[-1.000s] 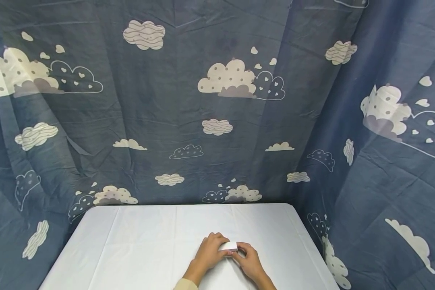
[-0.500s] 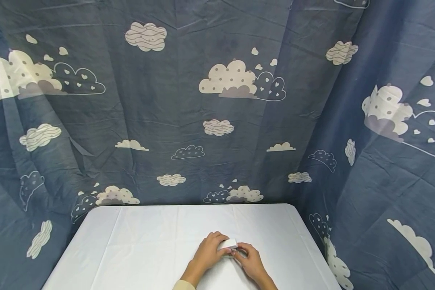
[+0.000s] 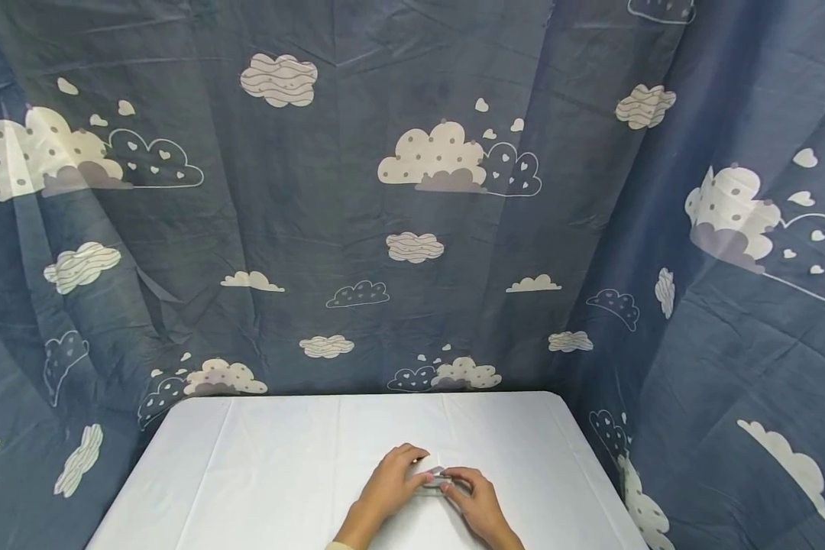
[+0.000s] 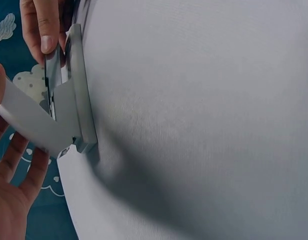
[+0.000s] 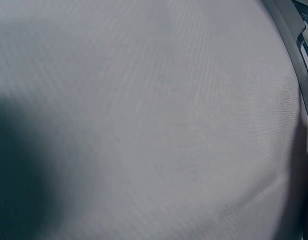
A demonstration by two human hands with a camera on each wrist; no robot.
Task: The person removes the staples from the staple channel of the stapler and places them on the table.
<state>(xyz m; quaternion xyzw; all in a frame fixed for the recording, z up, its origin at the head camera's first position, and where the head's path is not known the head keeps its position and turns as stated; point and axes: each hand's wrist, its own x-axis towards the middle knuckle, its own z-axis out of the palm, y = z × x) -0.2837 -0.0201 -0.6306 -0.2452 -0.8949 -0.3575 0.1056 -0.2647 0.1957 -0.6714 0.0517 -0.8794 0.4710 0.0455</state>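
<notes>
Grips a stapler (image 4: 69,107) by its lifted cover (image 4: 29,117) between left fingers (image 4: 36,172), its rail (image 4: 53,75) between right fingers (image 4: 48,30) (seemingly to hold them apart).

backdrop (image 3: 357,198): dark blue cloud-printed fabric | table (image 3: 282,458): white, rounded far corners

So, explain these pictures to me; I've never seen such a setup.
There's no machine: a person works bare-handed. A head-worn camera looks forward and down at a white tabletop and a blue, cloud-patterned curtain. The other two cameras are worn on the wrists: the left one shows the work closely, the right one mostly tabletop. On the tabletop, or just above it, is what looks like an opened stapler. The left hand holds its raised cover; the right hand pinches its metal strip.
</notes>
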